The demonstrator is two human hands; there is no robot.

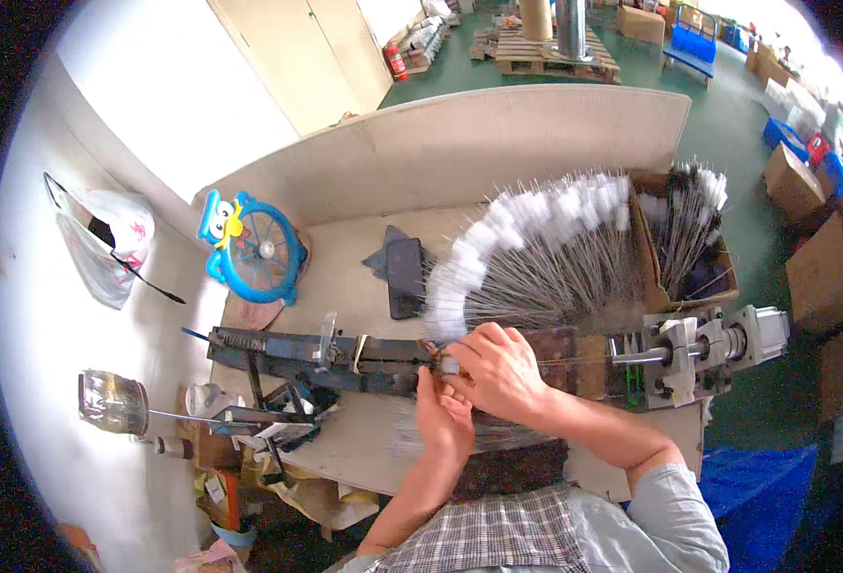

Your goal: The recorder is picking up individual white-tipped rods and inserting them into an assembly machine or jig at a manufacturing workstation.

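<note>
My right hand (501, 372) is closed over the middle of a long dark bench fixture (383, 353). A small whitish piece (450, 365) shows at its fingertips; its kind is unclear. Just below and left, my left hand (443, 420) is closed with thumb and fingers drawn together at the fixture's edge. What it pinches is hidden. Thin wire (574, 362) runs from my right hand toward the metal rod of a motorised spindle (693, 353). Behind my hands, many wire-stemmed brushes (555, 248) with white bristle ends lie fanned out on the table.
A cardboard box (646, 244) of dark and white brushes stands at the right. A phone (405, 277) and a blue cartoon-shaped fan (259, 250) are behind the fixture. A tall board (536, 129) closes off the table's back. At the left, a metal arm holds a cylindrical container (114, 403).
</note>
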